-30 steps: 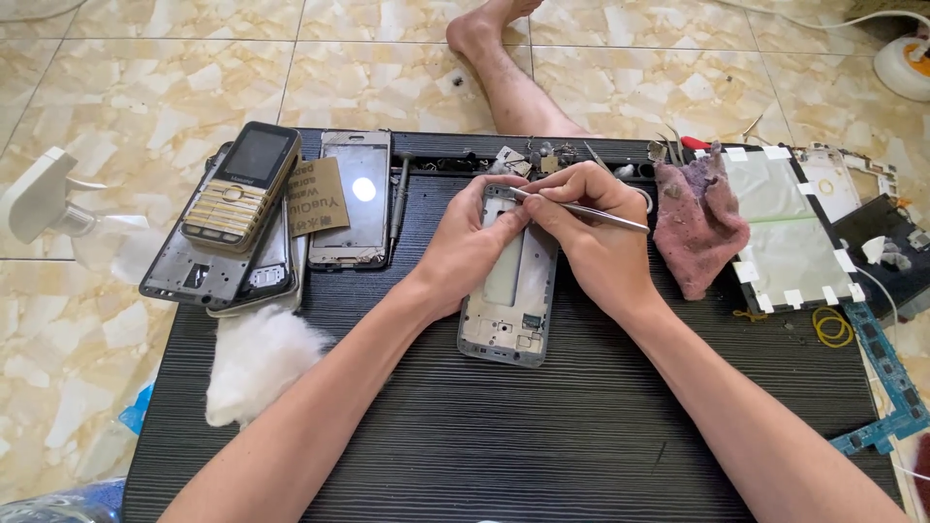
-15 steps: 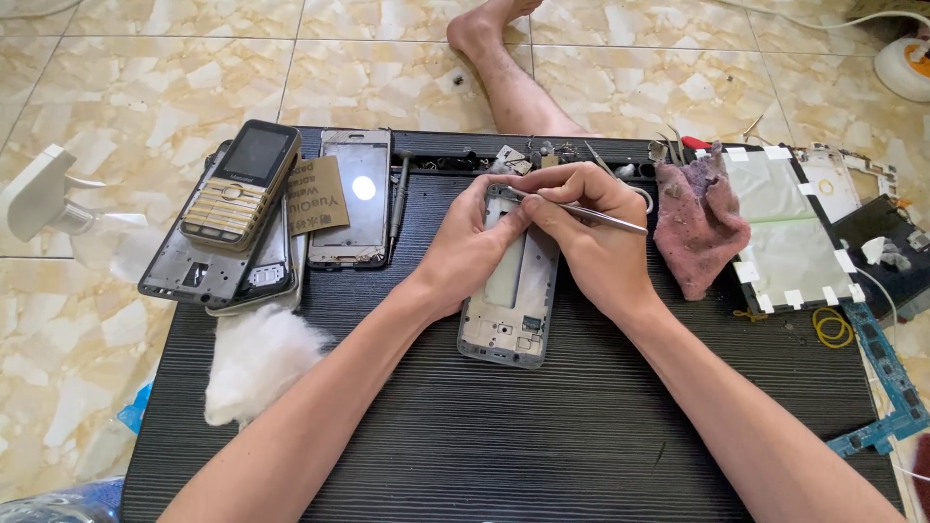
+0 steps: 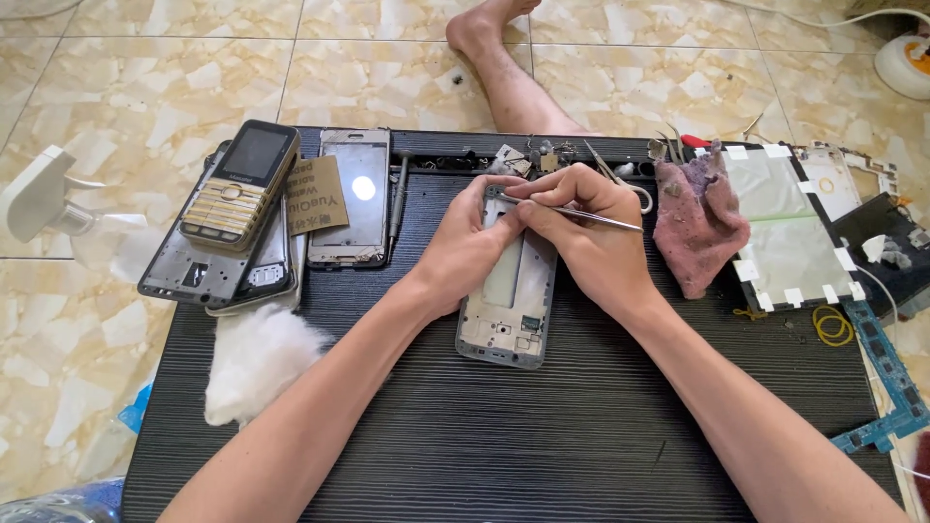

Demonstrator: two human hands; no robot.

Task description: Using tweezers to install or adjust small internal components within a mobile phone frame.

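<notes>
Presently, items on the black ribbed tabletop (image 3: pixel 542 436):

- Phone frame (image 3: pixel 509 291), one: grey, stripped of its screen, lying flat at the middle of the tabletop, long axis running from the person toward the far edge, slightly tilted.
- Left hand (image 3: pixel 465 247), one: grip closed on the frame's upper left edge, thumb and fingers pinching the top end and steadying it.
- Right hand (image 3: pixel 591 232), one: grip closed on a pair of tweezers (image 3: pixel 572 213), held like a pen.
- Tweezers, one in hand: thin, metal, long axis crossing the frame; the tip points left and meets the frame's top end, just beside the left fingertips. Both hands crowd that same end; the right hand lies to the frame's right, the left hand to its left.
- Keypad phone (image 3: pixel 237 184), one: gold and black, resting on a stack of grey frames at far left.
- Screen panel (image 3: pixel 352 199), one, beside that stack.
- White cotton wad (image 3: pixel 257 363), one, near the left forearm.
- Pink cloth (image 3: pixel 697 228), one, right of the right hand.
- Taped panel (image 3: pixel 785 232), one, farther right.
- Yellow rubber band (image 3: pixel 831 324), one, at the right edge.
</notes>
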